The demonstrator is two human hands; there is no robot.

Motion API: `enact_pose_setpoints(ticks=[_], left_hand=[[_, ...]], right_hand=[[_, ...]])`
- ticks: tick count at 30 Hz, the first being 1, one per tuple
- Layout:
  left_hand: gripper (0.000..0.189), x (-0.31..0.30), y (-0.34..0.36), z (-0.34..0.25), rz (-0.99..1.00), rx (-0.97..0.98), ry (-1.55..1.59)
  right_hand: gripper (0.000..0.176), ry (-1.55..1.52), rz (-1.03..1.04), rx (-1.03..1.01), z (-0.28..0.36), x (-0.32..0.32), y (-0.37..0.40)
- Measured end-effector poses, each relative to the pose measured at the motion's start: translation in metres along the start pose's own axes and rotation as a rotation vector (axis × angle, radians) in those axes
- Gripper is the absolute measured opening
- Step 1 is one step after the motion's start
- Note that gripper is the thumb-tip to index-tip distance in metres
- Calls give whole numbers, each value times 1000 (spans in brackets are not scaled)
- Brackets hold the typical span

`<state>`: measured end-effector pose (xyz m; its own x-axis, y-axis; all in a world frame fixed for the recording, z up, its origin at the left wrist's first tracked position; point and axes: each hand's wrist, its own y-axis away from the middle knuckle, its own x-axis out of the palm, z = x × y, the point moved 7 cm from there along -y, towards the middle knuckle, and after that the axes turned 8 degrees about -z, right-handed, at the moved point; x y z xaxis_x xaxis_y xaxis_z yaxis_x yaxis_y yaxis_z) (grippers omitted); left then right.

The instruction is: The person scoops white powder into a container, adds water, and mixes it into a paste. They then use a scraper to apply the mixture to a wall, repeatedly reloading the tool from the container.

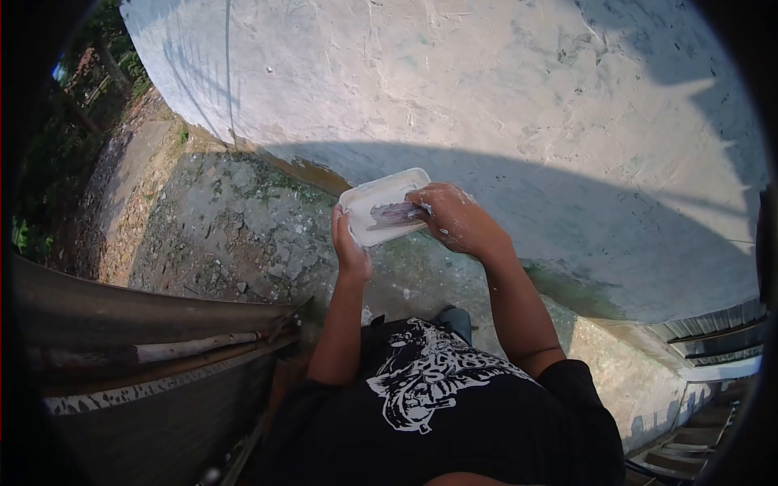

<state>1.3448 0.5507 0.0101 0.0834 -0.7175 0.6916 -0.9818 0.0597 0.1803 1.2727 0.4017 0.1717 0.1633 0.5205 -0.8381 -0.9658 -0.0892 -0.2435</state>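
My left hand [352, 245] grips a shallow white tray [363, 199] by its near left edge, thumb along the side. White smears cover that hand and wrist. Inside the tray, my right hand [459, 217] is closed with the fingers pointing left and down. From its fingertips a flat greyish piece [392, 215] reaches over the tray's bottom. Its kind is not clear, and white paste coats its edge. White specks dot the back of my right hand. The tray is held tilted in front of my body, above the ground.
A large whitish wall [454, 97] with rough patches rises ahead, part sunlit and part shaded. Along its base runs rough, spattered concrete ground [219, 211]. A low dark structure [162, 364] with a pole on it stands at left. Louvred slats [713, 332] are at right.
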Motion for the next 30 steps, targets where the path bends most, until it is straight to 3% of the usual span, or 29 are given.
enact_pose_setpoints(ticks=[4,11,16,20,25,30], left_hand=[[44,3,-2,-2,25,36,-4],[40,4,-16,1,-6,13,41],[50,18,-16,-20,42,-73,57],[53,25,-9,-26,117,-52,30],[49,27,-6,-24,138,-32,108],[47,21,-4,-7,157,-82,134]], right_hand=[[43,83,113,-78,-4,24,1],[35,187,137,-164,9,45,-18],[25,222,-219,-364,28,36,-17],[23,216,-277,-292,24,32,-23],[24,191,-84,-189,24,27,-35],[22,238,-21,-196,21,22,-52]])
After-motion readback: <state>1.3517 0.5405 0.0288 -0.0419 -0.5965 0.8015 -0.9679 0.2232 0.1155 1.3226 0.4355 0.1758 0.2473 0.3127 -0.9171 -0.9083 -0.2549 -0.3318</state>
